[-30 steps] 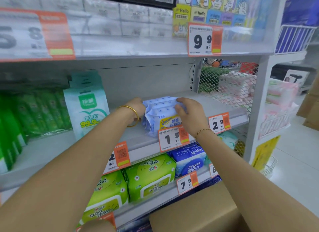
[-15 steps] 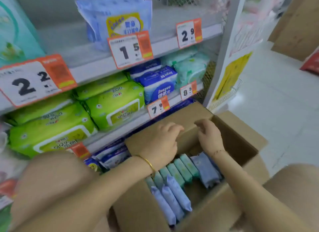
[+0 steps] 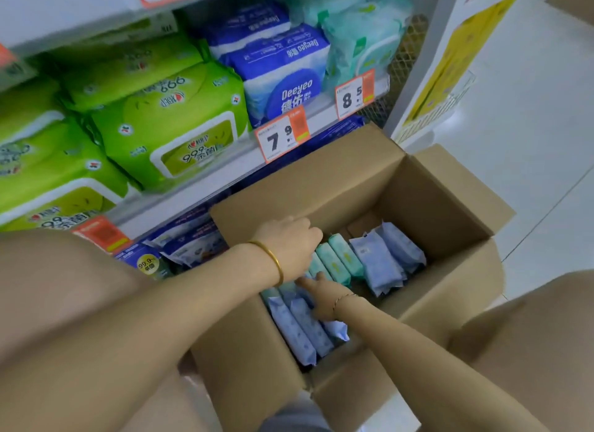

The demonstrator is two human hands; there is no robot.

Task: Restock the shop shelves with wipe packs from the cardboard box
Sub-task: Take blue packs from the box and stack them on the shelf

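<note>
2 hands are down in the cardboard box (image 3: 450, 206), so the step in hand looks like picking the next wipe packs to shelve. The left hand (image 3: 289, 238), at the box's 10 o'clock, has curled knuckles that hide its fingertips; I cannot tell whether it grasps anything. The right hand (image 3: 321, 299) lays straight fingers on the blue wipe packs (image 3: 299, 332) at 7 o'clock, grasping nothing. Green wipe packs (image 3: 340, 261) stand just beside it, toward 1 o'clock. Next, the fingers should close round several packs and lift them clear.

There are one box (image 3: 337, 187), one left hand (image 3: 289, 238), one right hand (image 3: 323, 303), two bracelets (image 3: 273, 261), at least five blue packs (image 3: 376, 264) and three teal packs (image 3: 345, 254) boxed, at least four green packs (image 3: 167, 135) shelved, and two readable price tags (image 3: 281, 137).
</note>
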